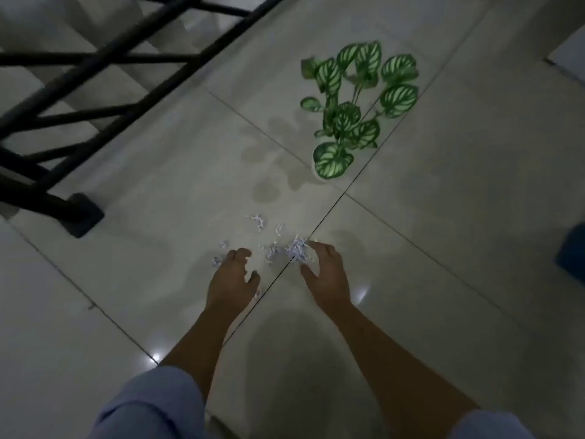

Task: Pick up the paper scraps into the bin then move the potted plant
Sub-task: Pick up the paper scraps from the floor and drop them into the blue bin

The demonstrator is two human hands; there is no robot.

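White paper scraps lie scattered on the pale tiled floor, with several more bits further out. My left hand rests low on the floor just left of the scraps, fingers curled and apart, holding nothing that I can see. My right hand is spread open beside the biggest clump, its fingertips touching the clump's right side. The potted plant with striped green leaves stands beyond the scraps to the right; its pot is mostly hidden under the leaves.
A black metal stair railing with its foot bolted to the floor runs along the left, with steps going down behind it. A blue object shows at the right edge. A wall corner lies at the top right.
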